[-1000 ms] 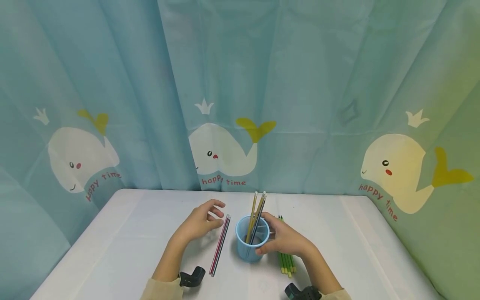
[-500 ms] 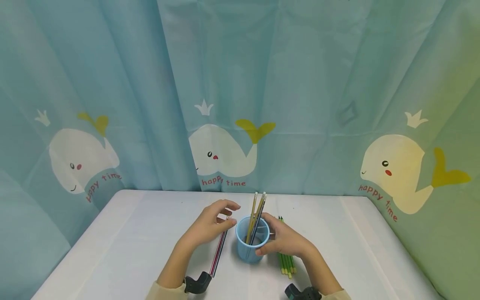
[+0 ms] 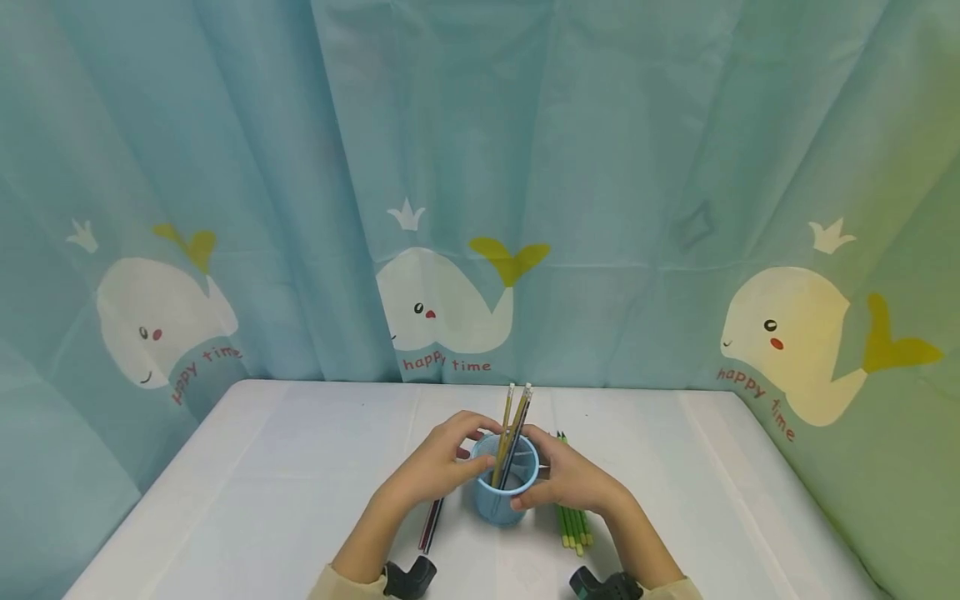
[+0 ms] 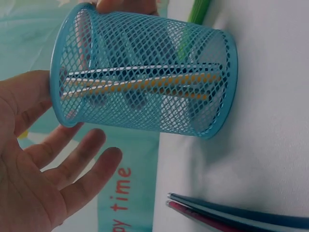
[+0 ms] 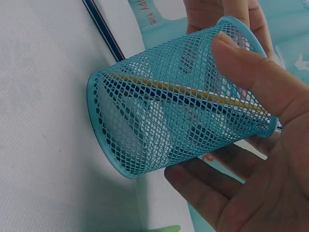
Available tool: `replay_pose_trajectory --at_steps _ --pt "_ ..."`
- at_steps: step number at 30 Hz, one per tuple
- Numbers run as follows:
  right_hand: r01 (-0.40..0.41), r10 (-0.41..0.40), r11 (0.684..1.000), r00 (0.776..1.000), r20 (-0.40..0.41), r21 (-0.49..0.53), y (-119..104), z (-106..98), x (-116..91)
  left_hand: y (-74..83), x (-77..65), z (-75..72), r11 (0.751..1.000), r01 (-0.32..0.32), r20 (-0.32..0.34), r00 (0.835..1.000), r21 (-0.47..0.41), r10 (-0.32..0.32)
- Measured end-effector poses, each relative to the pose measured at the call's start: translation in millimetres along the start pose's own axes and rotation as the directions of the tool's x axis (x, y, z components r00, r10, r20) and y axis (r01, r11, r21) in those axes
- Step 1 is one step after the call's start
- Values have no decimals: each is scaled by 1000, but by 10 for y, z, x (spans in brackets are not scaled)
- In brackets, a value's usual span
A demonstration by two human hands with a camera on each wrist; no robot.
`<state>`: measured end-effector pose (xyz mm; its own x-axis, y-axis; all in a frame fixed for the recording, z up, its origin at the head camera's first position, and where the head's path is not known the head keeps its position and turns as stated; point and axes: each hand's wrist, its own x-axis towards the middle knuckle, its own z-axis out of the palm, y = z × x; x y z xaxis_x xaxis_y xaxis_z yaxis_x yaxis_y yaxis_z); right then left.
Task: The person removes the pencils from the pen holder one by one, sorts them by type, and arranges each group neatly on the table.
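1. Hung behind everything: one blue-green fabric curtain [image 3: 645, 125], printed with three white whales [image 3: 165, 312].
2. Laid out before it: one flat white bench [image 3: 247, 500], front edge out of view.
3. Reaching in from the front: two bare hands. Right hand [image 3: 573, 477]: fingers and thumb curled round a light-blue, round wire-mesh cup [image 3: 497, 507]. Left hand [image 3: 438, 467]: fingers spread apart at the rim, thumb over the opening; cannot tell whether touching rim or contents.
4. One cup, upright, roughly midway between the bench's left and right edges, apart from the back edge. Could tip or slide, in likelihood, if bumped by the left hand with the right hand's hold loosened.
5. Inside, leaning: slim gold and dark pencils [image 3: 506, 412], at least three; exact count hidden. Could snag in the mesh if pulled at a slant.
6. Toward the bench's right edge from the cup: slim green pencils [image 3: 573, 527], four or more, bunched. Could roll apart if brushed by the right wrist.
7. Toward the left edge: two slim striped pencils, dark and reddish [image 3: 431, 525], partly covered by the left hand.
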<state>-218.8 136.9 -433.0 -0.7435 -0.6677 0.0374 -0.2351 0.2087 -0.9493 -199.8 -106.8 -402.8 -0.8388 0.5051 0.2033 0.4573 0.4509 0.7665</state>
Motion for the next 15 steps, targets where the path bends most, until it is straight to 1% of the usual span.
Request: replay_pose_trajectory --at_steps 4,9,15 --pt "2 -2 1000 1000 2 8 -11 -8 -8 2 9 28 1000 -17 0 1000 10 17" --pt "4 -4 1000 1000 13 16 -9 -3 -14 3 8 66 1000 -21 12 1000 19 20" --pt "9 -9 1000 1000 12 23 -23 14 -15 6 15 98 998 -57 27 998 33 56"
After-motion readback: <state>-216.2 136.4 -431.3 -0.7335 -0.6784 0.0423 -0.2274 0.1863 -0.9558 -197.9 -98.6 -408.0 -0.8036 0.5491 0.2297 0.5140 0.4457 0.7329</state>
